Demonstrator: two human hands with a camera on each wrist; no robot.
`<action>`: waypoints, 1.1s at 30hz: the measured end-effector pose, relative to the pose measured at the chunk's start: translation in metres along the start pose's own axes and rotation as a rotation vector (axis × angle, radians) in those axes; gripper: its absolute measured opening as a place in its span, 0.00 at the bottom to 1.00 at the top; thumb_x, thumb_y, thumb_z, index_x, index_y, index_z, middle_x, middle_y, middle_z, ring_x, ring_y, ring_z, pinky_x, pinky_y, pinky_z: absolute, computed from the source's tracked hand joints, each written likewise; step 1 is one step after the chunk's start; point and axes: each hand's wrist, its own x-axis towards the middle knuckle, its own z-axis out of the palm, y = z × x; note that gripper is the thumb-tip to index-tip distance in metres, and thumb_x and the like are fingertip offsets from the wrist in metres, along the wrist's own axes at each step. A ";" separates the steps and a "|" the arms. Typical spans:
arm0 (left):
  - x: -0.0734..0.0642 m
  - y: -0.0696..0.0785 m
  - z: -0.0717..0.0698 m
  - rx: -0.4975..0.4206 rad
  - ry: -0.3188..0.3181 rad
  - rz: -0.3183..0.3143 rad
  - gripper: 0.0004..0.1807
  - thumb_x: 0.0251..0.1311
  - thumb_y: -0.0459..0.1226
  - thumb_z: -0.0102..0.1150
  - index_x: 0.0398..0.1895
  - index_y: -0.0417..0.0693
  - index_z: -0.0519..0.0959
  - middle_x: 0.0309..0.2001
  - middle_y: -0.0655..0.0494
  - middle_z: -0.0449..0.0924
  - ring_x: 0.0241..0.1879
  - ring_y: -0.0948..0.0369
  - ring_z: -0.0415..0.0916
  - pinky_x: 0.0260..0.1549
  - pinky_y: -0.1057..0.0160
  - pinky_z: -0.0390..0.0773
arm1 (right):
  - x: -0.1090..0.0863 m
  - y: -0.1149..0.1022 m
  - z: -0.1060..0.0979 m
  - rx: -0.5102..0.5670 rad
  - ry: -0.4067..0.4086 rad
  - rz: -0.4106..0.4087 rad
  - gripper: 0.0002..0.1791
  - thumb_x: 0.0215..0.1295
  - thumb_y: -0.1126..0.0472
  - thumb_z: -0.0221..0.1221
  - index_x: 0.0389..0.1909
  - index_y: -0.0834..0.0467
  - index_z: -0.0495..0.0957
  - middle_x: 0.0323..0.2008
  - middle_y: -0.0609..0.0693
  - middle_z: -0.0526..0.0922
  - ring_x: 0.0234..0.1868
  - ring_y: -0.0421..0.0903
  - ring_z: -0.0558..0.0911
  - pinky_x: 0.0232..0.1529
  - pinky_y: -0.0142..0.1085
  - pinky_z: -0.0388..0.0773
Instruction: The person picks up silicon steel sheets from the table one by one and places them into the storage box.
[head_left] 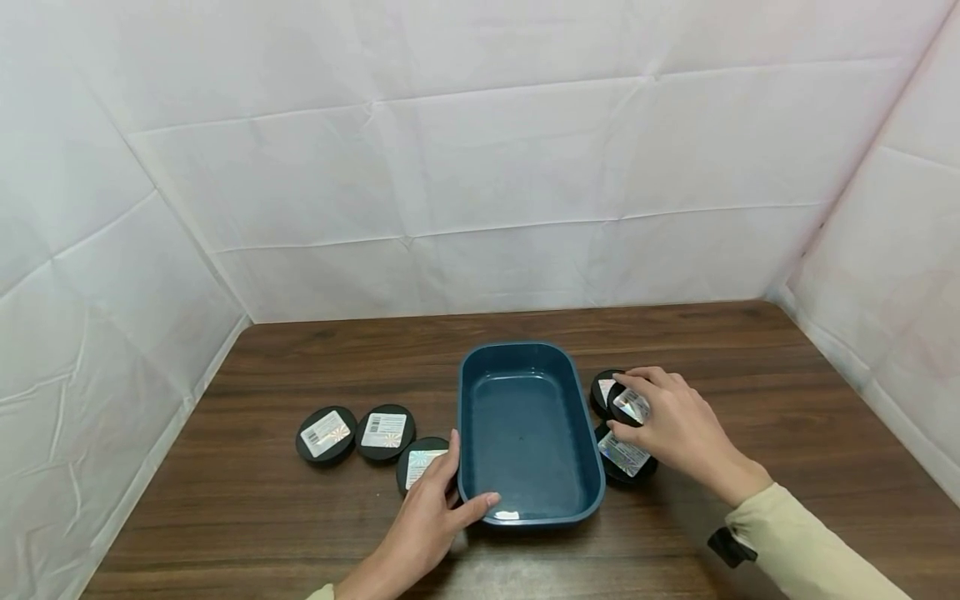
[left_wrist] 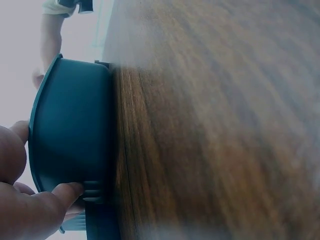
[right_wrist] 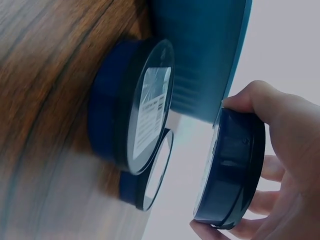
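Observation:
A blue rectangular plastic tub (head_left: 528, 433) sits on the wooden table. My left hand (head_left: 429, 515) grips its near left corner, thumb over the rim and fingers along the outer wall. In the right wrist view, my right hand (right_wrist: 295, 135) holds a round, flat, dark container (right_wrist: 232, 167) by its edge, raised off the table. Beneath and beside it, right of the tub, lie two more such containers, one nearer (head_left: 624, 457) and one farther (head_left: 602, 390). Both have pale labels on top.
Left of the tub lie three more round labelled containers: a far left one (head_left: 326, 436), a middle one (head_left: 386, 432) and one (head_left: 420, 461) partly behind my left hand. White sheets (head_left: 480, 167) wall the table at the back and sides.

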 end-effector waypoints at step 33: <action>0.001 0.002 0.002 0.043 0.017 -0.007 0.54 0.63 0.51 0.65 0.80 0.39 0.42 0.76 0.30 0.51 0.74 0.40 0.59 0.61 0.52 0.76 | 0.010 -0.040 0.007 0.067 -0.028 -0.176 0.35 0.56 0.52 0.71 0.64 0.62 0.76 0.61 0.61 0.77 0.60 0.61 0.77 0.56 0.57 0.79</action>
